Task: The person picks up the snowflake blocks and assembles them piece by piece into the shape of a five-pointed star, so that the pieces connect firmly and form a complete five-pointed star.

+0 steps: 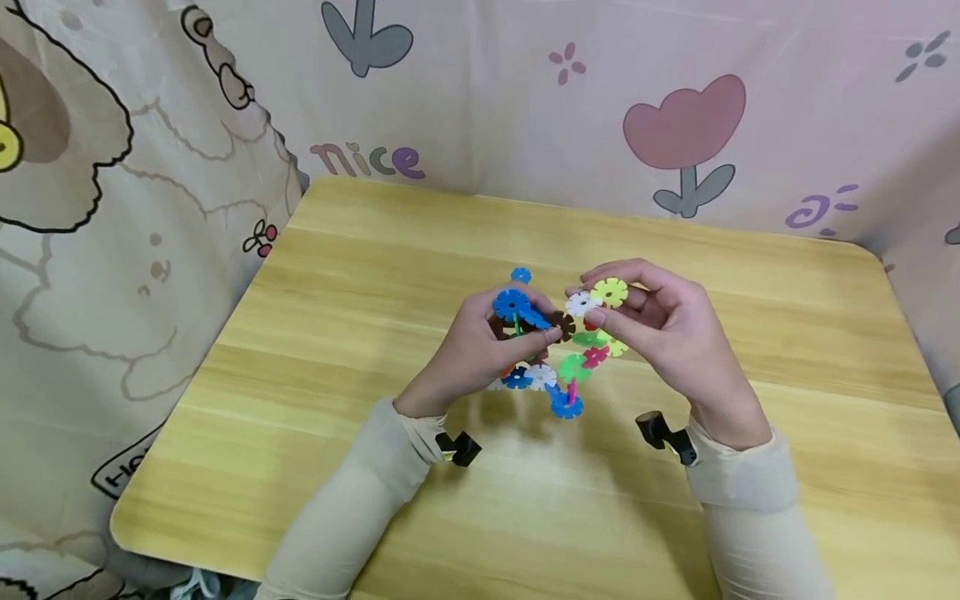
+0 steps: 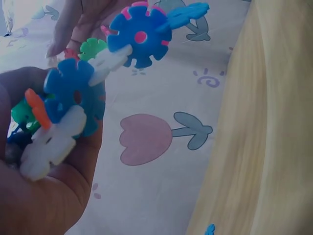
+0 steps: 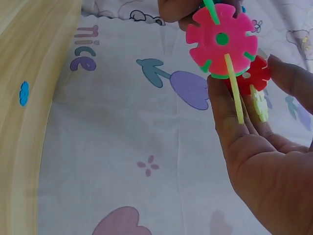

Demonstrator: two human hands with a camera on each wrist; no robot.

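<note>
Here both hands hold one cluster of interlocking snowflake discs [image 1: 558, 350] above the middle of the wooden table [image 1: 315, 350]. The left hand [image 1: 480, 346] has its grip closed round the cluster's left end, fingers curled about a blue disc [image 1: 512, 305] at the top, with a white disc [image 2: 49, 142] and an orange disc [image 2: 36, 107] lying against the palm in the left wrist view. The right hand [image 1: 660, 325] grasps the right end, its fingertips pinching near a yellow disc [image 1: 609, 292] and a white disc beside it; the right wrist view shows a pink disc [image 3: 222, 40] slotted onto the cluster just above those fingers, with a red disc [image 3: 255, 74] behind it. Green, pink and blue discs hang from the underside of the cluster, between the wrists. One loose small blue disc [image 1: 521, 275] lies on the table just behind the hands. A patterned cloth [image 1: 675, 125] printed with tulips and the word "nice" stands round the table's far and left edges.
</note>
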